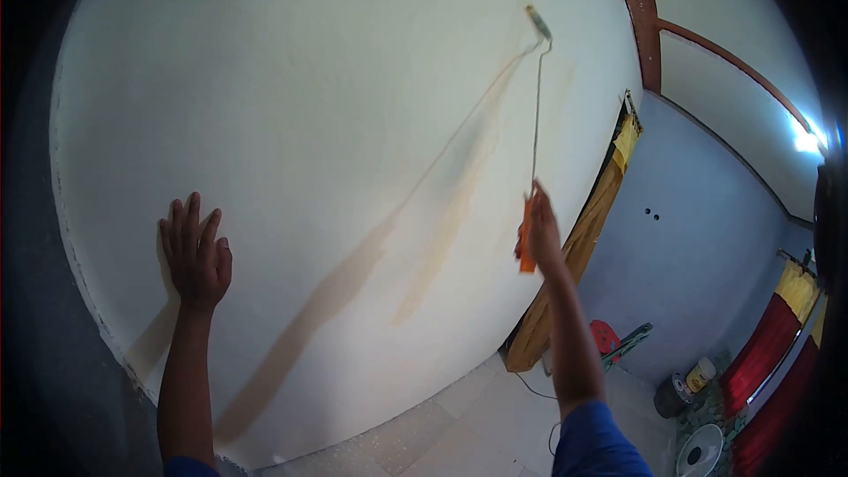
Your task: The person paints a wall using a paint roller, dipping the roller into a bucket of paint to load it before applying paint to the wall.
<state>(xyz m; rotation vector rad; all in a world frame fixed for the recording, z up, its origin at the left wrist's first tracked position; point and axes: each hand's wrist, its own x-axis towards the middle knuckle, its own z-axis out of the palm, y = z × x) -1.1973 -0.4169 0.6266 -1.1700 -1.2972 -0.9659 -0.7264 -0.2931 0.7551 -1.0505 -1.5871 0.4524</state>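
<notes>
My right hand (pixel 544 230) is wrapped round the orange handle (pixel 527 247) of a paint roller. The roller's thin metal rod runs up to a small roller head (pixel 538 23), which is at the upper right of the white wall (pixel 291 106). My left hand (pixel 195 256) lies against the wall at the left, fingers stretched out and holding nothing. Faint yellowish streaks (pixel 433 265) mark the wall between my hands. Shadows of my right arm and the roller slant across it.
A yellow-brown curtain (pixel 565 274) hangs in an opening at the right, before a bluish wall (pixel 698 274). Farther off are a red object (pixel 604 338), a bucket (pixel 700 375), a round fan-like thing (pixel 700 452) and red curtains (pixel 768 358). A cable (pixel 534 389) lies on the tiled floor.
</notes>
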